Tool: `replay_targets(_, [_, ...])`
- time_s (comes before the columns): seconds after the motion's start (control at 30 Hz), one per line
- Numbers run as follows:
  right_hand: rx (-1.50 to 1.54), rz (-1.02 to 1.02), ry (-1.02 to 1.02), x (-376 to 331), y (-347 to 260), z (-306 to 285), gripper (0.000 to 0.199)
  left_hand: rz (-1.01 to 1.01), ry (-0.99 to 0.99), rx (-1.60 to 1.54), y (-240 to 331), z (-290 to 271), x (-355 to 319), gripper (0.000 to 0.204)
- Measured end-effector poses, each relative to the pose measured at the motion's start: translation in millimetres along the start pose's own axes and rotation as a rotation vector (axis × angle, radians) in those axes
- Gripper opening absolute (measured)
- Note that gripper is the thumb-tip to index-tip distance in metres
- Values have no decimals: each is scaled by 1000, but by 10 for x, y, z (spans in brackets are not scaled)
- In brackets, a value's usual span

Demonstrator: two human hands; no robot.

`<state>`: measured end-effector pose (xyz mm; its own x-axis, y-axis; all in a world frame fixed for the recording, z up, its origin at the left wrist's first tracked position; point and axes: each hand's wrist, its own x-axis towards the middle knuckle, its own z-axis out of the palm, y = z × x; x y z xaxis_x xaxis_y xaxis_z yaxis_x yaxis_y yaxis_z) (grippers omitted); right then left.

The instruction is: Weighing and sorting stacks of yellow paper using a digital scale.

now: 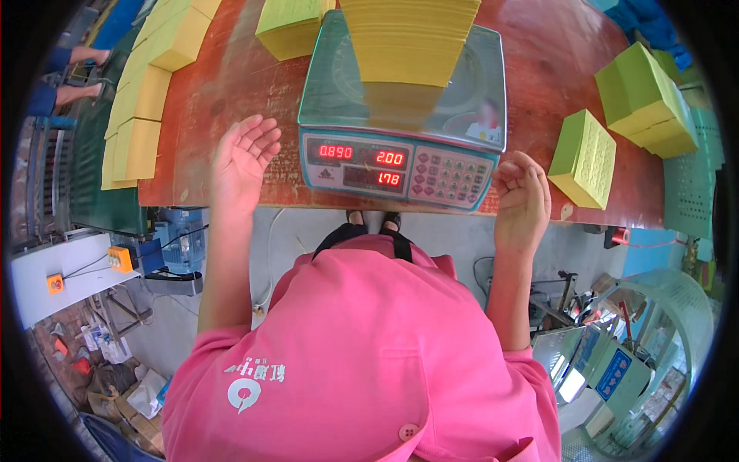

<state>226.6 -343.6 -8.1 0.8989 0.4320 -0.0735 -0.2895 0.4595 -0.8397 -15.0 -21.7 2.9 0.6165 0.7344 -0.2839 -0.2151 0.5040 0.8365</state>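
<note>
A thick stack of yellow paper [412, 42] rests on the glossy platform of a digital scale [477, 92], whose red display [360, 166] is lit. To the left of the scale, my left hand [246, 160] is raised, empty, with its fingers apart and slightly bent. My right hand [523, 196] is by the scale's front right corner. Its fingers curl loosely toward the keypad [450, 177] and nothing shows between them. Neither hand touches the paper stack.
The scale stands on a worn red table [223, 100]. Yellow paper blocks line the left edge [146, 96]; another block [291, 29] sits behind the scale. At right are a single block [583, 158] and a larger pile [645, 100]. A person's feet [88, 73] show at far left.
</note>
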Motion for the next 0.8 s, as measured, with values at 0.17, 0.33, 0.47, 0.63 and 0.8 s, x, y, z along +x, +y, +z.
replay_targets(0.17, [18, 2, -25, -13, -1, -81, 27, -17, -12, 29, -49, 116, -31, 41])
replay_targets(0.33, [46, 37, 60, -42, 28, -199, 26, -37, -12, 43, -77, 201, -23, 40])
replay_targets(0.47, [40, 25, 40, -8, 58, -230, 26, -46, -34, 55, -84, 281, 89, 39])
replay_targets(0.63, [78, 9, 38, -19, 41, -49, 25, -30, -63, 47, -18, 324, 134, 37])
replay_targets(0.8, [47, 38, 32, -127, 155, 151, 24, -45, -51, 15, -42, 296, 282, 33])
